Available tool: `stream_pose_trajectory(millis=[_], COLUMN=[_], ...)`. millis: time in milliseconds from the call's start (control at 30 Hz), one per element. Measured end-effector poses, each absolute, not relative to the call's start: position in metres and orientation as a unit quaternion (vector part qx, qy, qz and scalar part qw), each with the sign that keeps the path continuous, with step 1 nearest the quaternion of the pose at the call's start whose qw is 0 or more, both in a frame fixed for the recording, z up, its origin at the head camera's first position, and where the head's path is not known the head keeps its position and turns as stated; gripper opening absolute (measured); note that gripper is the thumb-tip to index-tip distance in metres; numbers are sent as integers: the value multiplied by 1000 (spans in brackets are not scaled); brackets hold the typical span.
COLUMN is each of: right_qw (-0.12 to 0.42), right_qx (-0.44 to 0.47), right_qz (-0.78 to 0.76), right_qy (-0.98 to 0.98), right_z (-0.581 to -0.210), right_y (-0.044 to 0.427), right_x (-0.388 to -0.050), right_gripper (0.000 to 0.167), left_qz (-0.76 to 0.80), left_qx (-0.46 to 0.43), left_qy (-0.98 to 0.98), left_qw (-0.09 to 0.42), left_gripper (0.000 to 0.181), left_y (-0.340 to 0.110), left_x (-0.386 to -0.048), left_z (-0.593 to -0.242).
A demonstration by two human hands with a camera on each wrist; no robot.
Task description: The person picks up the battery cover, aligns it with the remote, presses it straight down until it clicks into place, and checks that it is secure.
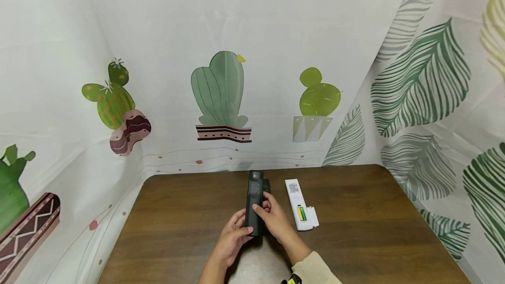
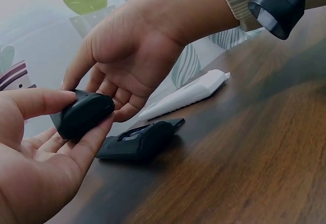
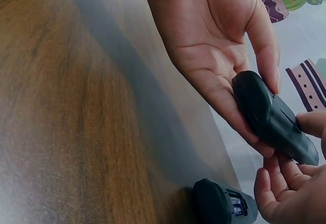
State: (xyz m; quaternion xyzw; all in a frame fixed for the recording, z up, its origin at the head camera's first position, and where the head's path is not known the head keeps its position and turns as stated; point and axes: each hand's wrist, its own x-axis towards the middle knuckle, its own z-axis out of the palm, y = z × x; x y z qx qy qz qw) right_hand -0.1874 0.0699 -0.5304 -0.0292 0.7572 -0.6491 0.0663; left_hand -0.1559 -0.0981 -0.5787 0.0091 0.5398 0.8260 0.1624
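A black remote (image 1: 254,200) is held above the table, its back side up. My left hand (image 1: 230,240) grips its near end between thumb and fingers. Farther up, my right hand (image 1: 278,222) holds the remote from the right, thumb on its back. Beneath it, a second black remote (image 2: 137,141) lies on the table; its battery compartment (image 3: 237,206) is uncovered in the right wrist view. To the right lies a white remote (image 1: 293,192), back up, with batteries (image 1: 301,213) in its compartment.
A white cover (image 1: 313,216) lies against the white remote's right side. The brown wooden table (image 1: 177,218) ends at a white cloth (image 1: 272,34) printed with cacti and leaves, behind and at both sides. A dark band with a buckle (image 2: 277,7) is around the right wrist.
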Motion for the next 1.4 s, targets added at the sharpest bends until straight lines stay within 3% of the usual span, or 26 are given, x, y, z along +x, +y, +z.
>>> stream_pose_trajectory(millis=[167,500,1400], right_qw=[71,59,67], right_qx=[-32,-31,-35], right_qz=[-651,-642,-625], right_qy=[755,763,777], right_z=[-514,-553,-547], right_y=[71,70,70], right_x=[-181,-196,-194], right_gripper=[61,66,64], left_qz=[826,826,817], left_qx=[9,6,0], left_qy=[540,539,556], left_qw=[162,162,154], left_gripper=[69,70,67], left_y=[-98,-98,-102], left_x=[-156,-154,-153], left_z=[-578,-578,-577])
